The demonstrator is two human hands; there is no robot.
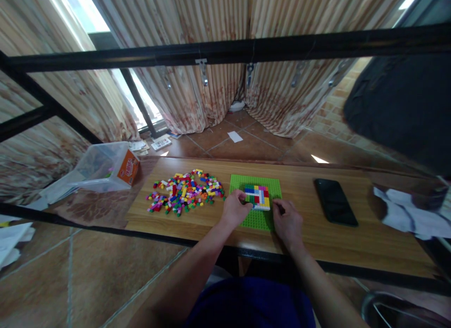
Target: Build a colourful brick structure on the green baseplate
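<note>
A green studded baseplate [260, 222] lies on the wooden table, bearing a flat, roughly square build of toy bricks [261, 196] in several colours, with white along its near edge. At the build's left side, my left hand [235, 209] is closed, with thumb and forefinger close together by its near-left corner. Whether those fingers pinch a brick or only touch the build is unclear. My right hand [288, 223] is closed over the baseplate's right edge, just apart from the build, its fingertips drawn together. Anything between them is too small to make out.
Loose toy bricks [185, 192] are spread left of the baseplate. A black phone [336, 202] lies to the right, with crumpled papers [416, 214] beyond it. A clear plastic bin [105, 166] stands at the far left. A black metal bar [225, 50] crosses above the table.
</note>
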